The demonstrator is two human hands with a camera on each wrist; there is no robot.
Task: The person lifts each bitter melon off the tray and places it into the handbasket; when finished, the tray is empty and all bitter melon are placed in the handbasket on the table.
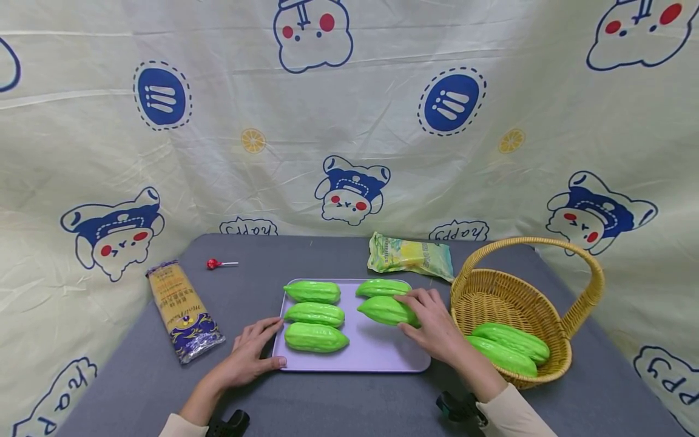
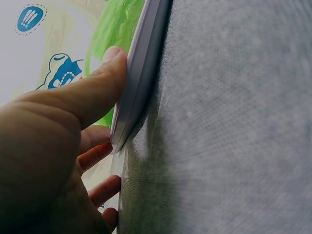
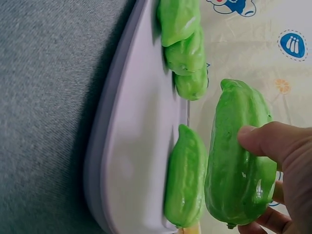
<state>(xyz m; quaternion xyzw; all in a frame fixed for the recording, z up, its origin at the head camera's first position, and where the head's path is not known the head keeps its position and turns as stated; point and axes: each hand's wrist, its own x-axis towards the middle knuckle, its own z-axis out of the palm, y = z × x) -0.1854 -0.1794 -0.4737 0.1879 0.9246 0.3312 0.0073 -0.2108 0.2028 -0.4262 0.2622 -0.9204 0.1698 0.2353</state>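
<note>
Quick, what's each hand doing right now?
Left hand: open, touching the left end of the purple tray.
Right hand: closed, holding one green vegetable between thumb and fingers.

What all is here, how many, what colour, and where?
Cloth-topped table: 1, grey, foreground.
Cartoon-printed sheet: 1, cream, behind table.
Rectangular tray: 1, lilac, mid-table.
Round wicker basket: 1, tan, right of tray.
Glossy ridged vegetables: 7, green, four on tray, two in basket, one held.
Long plastic packet: 1, yellow-blue, left of tray.
Round lollipop: 1, red, back left of table.
Crinkled packet: 1, green-yellow, beyond tray.
Wrist cameras: 2, black, at wrists.
Sleeves: 2, cream, forearms.
Left-hand grip: 1, bare, touching tray's edge.
Right-hand grip: 1, bare, round a vegetable.
</note>
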